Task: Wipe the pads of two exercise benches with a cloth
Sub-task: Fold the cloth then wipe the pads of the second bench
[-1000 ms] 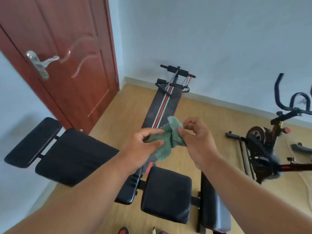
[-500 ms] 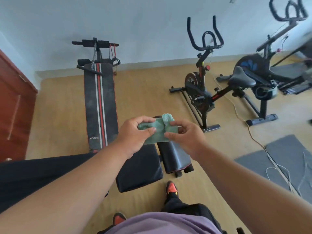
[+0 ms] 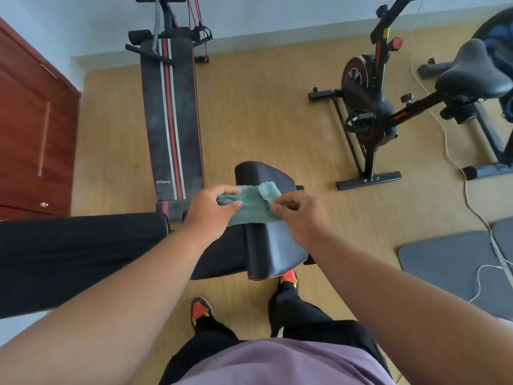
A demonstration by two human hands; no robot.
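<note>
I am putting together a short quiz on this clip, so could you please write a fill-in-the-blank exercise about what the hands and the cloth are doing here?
1. Both the left hand and the right hand hold a cloth whose colour is ____.
2. The striped bench bears a central stripe coloured ____.
3. The bike saddle is coloured ____.

Missing words: green; red; black

You had bright, even daylight with soft shadows. The wide lens bowed the edges. The wooden floor [image 3: 263, 112] stayed sharp.
</note>
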